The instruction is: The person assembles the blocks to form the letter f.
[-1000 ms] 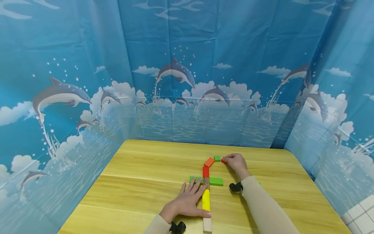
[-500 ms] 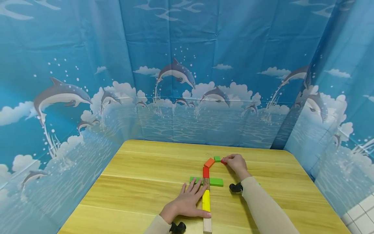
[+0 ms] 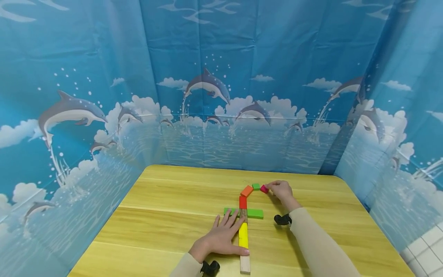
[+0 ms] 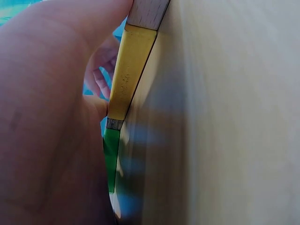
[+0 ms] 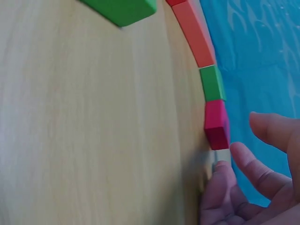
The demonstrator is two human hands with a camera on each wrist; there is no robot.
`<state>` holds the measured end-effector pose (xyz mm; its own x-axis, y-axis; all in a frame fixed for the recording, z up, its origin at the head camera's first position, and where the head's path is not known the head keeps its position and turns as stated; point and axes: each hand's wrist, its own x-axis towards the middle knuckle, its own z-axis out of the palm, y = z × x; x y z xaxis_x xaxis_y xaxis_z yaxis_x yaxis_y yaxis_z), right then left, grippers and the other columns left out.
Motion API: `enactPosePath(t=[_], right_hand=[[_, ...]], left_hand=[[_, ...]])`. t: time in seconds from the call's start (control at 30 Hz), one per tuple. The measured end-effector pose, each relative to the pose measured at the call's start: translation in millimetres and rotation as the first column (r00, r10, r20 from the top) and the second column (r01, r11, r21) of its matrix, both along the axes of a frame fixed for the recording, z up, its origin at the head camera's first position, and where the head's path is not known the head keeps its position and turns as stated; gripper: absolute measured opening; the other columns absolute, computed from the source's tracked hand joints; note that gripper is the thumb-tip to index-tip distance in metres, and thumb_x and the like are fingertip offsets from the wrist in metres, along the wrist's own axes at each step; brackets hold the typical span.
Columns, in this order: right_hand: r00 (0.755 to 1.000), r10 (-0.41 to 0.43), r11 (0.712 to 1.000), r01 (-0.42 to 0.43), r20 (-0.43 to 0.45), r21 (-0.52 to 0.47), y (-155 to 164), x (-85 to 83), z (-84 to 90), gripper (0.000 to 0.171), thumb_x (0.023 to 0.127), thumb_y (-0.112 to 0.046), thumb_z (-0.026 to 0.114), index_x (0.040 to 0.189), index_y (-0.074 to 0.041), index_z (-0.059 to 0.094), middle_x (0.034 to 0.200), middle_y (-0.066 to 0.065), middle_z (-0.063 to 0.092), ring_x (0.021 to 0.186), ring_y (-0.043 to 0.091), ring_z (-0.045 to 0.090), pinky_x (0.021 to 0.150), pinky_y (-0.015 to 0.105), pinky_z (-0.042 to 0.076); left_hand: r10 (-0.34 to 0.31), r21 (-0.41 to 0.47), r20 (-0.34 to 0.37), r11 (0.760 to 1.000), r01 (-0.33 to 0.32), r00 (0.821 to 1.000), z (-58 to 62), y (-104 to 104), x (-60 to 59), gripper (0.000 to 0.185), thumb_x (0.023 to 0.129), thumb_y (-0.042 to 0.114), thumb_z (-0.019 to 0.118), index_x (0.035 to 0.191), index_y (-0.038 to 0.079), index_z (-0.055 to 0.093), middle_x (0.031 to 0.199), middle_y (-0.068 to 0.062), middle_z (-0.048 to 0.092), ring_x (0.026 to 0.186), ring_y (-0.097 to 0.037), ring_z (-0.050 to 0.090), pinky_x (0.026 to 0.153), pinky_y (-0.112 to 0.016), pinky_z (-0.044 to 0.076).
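Observation:
My left hand (image 3: 221,239) lies with fingers spread over a row of blocks. Its thumb rests where the yellow block (image 3: 243,234) meets a pale wooden block (image 3: 245,264); its fingers reach a dark brown block (image 3: 243,214) and the green crosspiece (image 3: 255,213). My right hand (image 3: 281,189) is beside a small pink block (image 3: 264,189) at the row's far end. In the right wrist view, its fingertips (image 5: 236,149) appear just off the pink block. A pale patch (image 5: 223,155) shows by the fingertips; I cannot tell what it is.
Between the brown and pink blocks, a red block (image 3: 243,202), an orange block (image 3: 247,191) and a small green block (image 3: 256,186) form a curve. The wooden tabletop (image 3: 166,215) ends at a dolphin-print curtain (image 3: 221,77). Black wrist cameras (image 3: 282,219) sit at both wrists.
The pink block, earlier mostly covered by my right fingers, now shows more of its surface and sits turned beside the small green block. My right wrist has shifted slightly right; my left hand stays put.

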<state>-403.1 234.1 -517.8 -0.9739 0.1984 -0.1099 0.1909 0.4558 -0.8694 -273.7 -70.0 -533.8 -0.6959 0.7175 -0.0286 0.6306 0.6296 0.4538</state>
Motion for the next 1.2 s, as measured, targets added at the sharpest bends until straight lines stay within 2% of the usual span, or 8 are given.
enactPosePath(t=[0.13, 0.27, 0.57, 0.7, 0.97, 1.2], right_hand=[[1.0, 0.015, 1.0, -0.015, 0.001, -0.011, 6, 6.1, 5.6, 0.041, 0.098, -0.032, 0.066, 0.126, -0.002, 0.065, 0.113, 0.019, 0.062, 0.085, 0.027, 0.059, 0.067, 0.035, 0.053], [0.999, 0.042, 0.999, -0.042, -0.007, -0.014, 12, 15.3, 13.6, 0.044, 0.099, -0.035, 0.066, 0.128, -0.003, 0.063, 0.116, 0.022, 0.063, 0.089, 0.03, 0.064, 0.069, 0.037, 0.055], [0.995, 0.094, 0.995, -0.094, -0.024, 0.02, 29, 38.8, 32.3, 0.054, 0.097, -0.045, 0.065, 0.133, -0.005, 0.063, 0.136, 0.022, 0.055, 0.117, 0.042, 0.057, 0.089, 0.052, 0.051], [0.995, 0.09, 0.996, -0.09, -0.032, 0.004, 35, 50.7, 37.5, 0.056, 0.096, -0.047, 0.066, 0.133, -0.005, 0.063, 0.139, 0.022, 0.051, 0.122, 0.045, 0.053, 0.095, 0.055, 0.048], [0.994, 0.101, 0.995, -0.101, -0.05, 0.006, 41, 72.3, 44.3, 0.051, 0.099, -0.043, 0.064, 0.135, -0.006, 0.062, 0.141, 0.023, 0.051, 0.126, 0.047, 0.051, 0.1, 0.059, 0.044], [0.993, 0.082, 0.996, -0.08, -0.082, 0.029, 46, 88.5, 48.4, 0.05, 0.099, -0.042, 0.065, 0.134, -0.006, 0.062, 0.139, 0.022, 0.052, 0.124, 0.042, 0.052, 0.099, 0.057, 0.044]], left_hand=[[-0.003, 0.011, 0.004, 1.0, 0.003, 1.0, -1.2, -1, -0.3, 0.102, 0.089, 0.074, 0.055, 0.164, 0.028, 0.004, 0.169, -0.006, -0.006, 0.153, -0.032, -0.009, 0.114, -0.069, 0.002], [-0.005, 0.004, -0.003, 1.0, 0.005, 1.0, -2.8, -1, -1.3, 0.103, 0.089, 0.075, 0.054, 0.164, 0.028, 0.003, 0.169, -0.006, -0.006, 0.153, -0.032, -0.01, 0.115, -0.068, 0.001], [-0.004, 0.006, -0.015, 1.0, 0.004, 1.0, -4.8, -1, -2.8, 0.104, 0.087, 0.078, 0.053, 0.164, 0.029, 0.003, 0.169, -0.006, -0.006, 0.153, -0.032, -0.01, 0.114, -0.069, 0.001], [-0.003, 0.012, -0.009, 1.0, 0.003, 1.0, -4.9, 0, -0.9, 0.105, 0.086, 0.079, 0.052, 0.164, 0.03, 0.002, 0.169, -0.005, -0.006, 0.153, -0.031, -0.01, 0.114, -0.069, 0.001], [0.003, 0.013, 0.006, 1.0, -0.003, 1.0, -1.7, -1, 1.6, 0.105, 0.086, 0.079, 0.053, 0.164, 0.029, 0.003, 0.169, -0.006, -0.005, 0.153, -0.031, -0.01, 0.115, -0.068, 0.0], [0.001, 0.009, -0.005, 1.0, -0.001, 1.0, -0.4, 0, 2.4, 0.105, 0.086, 0.079, 0.053, 0.164, 0.029, 0.005, 0.169, -0.006, -0.005, 0.153, -0.032, -0.01, 0.115, -0.068, 0.001]])
